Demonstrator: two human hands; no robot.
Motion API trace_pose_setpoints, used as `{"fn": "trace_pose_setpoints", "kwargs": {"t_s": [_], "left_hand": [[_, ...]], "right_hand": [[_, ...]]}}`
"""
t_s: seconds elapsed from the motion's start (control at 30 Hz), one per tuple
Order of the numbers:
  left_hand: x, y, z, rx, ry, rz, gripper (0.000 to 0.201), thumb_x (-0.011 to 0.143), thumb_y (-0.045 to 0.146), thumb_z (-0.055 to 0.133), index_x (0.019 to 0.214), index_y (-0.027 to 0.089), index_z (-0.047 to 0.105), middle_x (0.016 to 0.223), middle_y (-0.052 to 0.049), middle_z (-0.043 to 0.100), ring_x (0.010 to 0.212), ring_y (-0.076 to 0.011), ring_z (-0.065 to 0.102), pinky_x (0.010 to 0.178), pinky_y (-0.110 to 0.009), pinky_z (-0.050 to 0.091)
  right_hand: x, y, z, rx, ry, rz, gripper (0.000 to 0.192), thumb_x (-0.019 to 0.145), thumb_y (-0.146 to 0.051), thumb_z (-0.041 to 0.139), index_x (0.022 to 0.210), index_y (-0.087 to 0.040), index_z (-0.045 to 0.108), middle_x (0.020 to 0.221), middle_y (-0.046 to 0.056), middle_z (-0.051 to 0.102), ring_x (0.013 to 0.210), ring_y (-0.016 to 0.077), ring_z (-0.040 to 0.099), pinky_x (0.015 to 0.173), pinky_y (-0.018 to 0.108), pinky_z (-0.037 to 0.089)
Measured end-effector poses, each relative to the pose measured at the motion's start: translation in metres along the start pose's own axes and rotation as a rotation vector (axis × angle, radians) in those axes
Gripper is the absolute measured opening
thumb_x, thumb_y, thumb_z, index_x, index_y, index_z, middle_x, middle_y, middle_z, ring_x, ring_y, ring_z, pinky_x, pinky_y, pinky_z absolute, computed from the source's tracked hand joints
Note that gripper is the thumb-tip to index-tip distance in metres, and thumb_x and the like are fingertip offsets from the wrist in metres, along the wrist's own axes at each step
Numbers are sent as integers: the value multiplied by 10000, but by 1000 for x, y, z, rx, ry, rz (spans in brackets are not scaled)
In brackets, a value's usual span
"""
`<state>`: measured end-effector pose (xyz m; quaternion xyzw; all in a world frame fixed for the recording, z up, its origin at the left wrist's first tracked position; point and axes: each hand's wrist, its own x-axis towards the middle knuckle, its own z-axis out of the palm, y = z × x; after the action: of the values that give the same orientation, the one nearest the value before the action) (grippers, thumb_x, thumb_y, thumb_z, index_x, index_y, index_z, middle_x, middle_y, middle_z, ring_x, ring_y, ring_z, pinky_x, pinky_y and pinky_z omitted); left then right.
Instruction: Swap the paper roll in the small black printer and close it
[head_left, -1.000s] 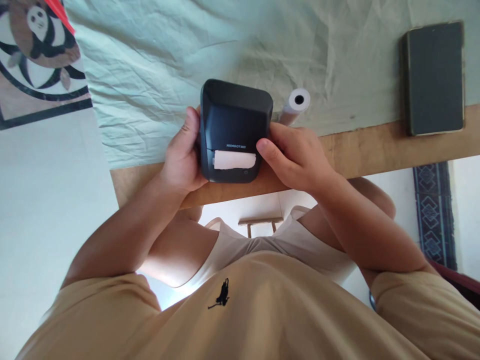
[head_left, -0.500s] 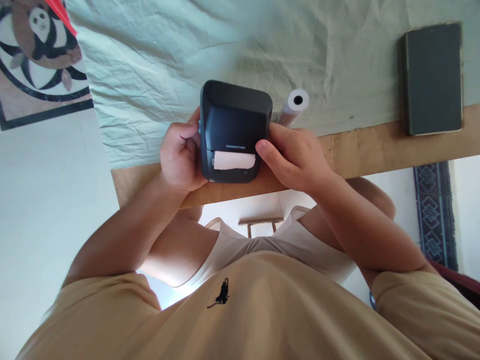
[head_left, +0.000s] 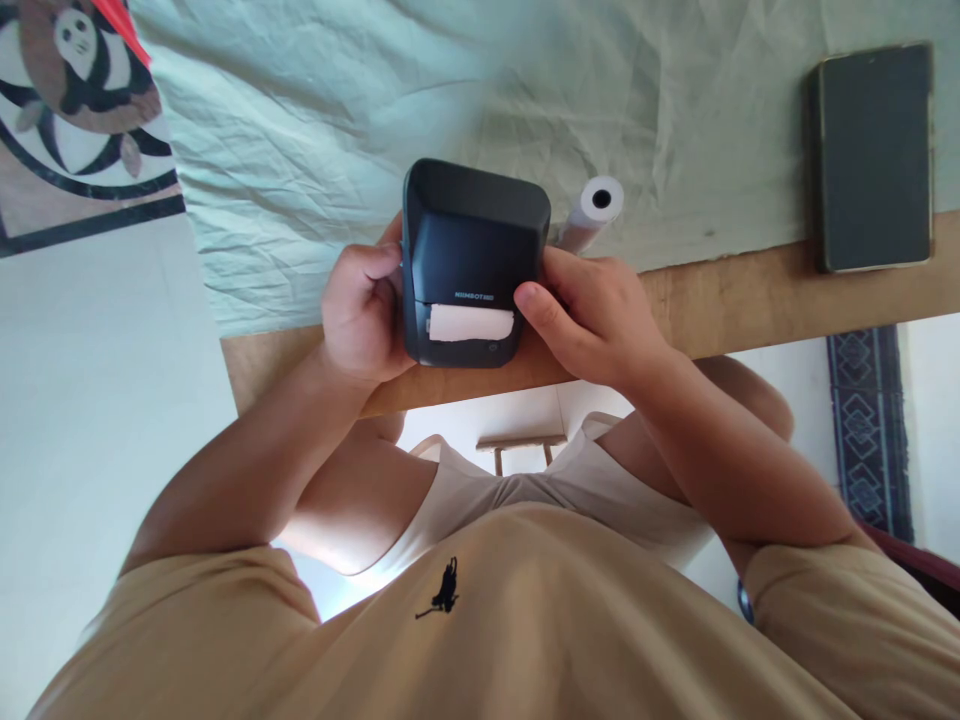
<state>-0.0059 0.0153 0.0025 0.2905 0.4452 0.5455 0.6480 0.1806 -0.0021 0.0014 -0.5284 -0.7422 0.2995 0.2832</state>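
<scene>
A black label printer with rounded corners is held over the table's near edge. From its front slot a short strip of white paper sticks out, just under the maker's lettering. My left hand is closed round the printer's left side, thumb at the edge and other fingers hidden behind or beneath. Gripping the right side is my right hand, its thumb by the front right corner. Behind that hand a white paper roll with a dark core lies on the cloth, end toward me.
A pale green, wrinkled cloth covers the table, leaving a strip of bare wood along the near edge. At the right lies a dark tablet-like slab in a case. A floor with a panda picture shows at upper left.
Almost nothing differs. The printer sits very slightly further right in view, and the roll and dark slab appear shifted a little right too. Both hands keep the same grip.
</scene>
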Motion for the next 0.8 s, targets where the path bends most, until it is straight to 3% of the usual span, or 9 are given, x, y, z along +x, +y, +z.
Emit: {"fn": "trace_pose_setpoints", "kwargs": {"t_s": [0.17,0.33,0.47,0.63,0.8], "left_hand": [[-4,3,9,-51,-39,-9,239,832,345,601,901,150,723,678,-43,752,1178,-317,742,1124,-473,570],[-4,1,5,-73,-65,2,276,863,371,604,970,143,717,772,-56,786,1202,-323,733,1120,-458,574],[-2,-2,-6,-112,-188,-30,348,941,418,568,1072,127,708,985,-102,817,1378,-324,625,1198,-444,513],[0,-5,-10,-97,-170,-62,381,1026,417,468,1174,131,671,1205,-127,783,1524,-276,477,1283,-417,415],[4,-7,-14,30,-220,-27,459,983,544,546,1150,132,662,1269,-129,752,1595,-287,358,1324,-450,351]], "right_hand": [[0,0,-1,-4,4,-17,639,989,-765,274,698,-206,372,543,-10,373,513,86,266,553,310,173],[0,0,-1,-4,7,-19,642,985,-774,270,697,-207,363,536,-12,360,502,86,264,534,306,176],[0,0,0,-4,12,-24,625,990,-753,290,694,-207,355,529,-12,353,498,84,262,531,305,180],[-1,0,-1,-25,5,-17,602,998,-730,295,700,-209,337,527,-16,345,495,79,258,526,298,185],[-1,-1,-5,-91,-65,-8,595,1017,-716,236,739,-208,373,573,-4,399,527,93,294,541,295,205]]}}
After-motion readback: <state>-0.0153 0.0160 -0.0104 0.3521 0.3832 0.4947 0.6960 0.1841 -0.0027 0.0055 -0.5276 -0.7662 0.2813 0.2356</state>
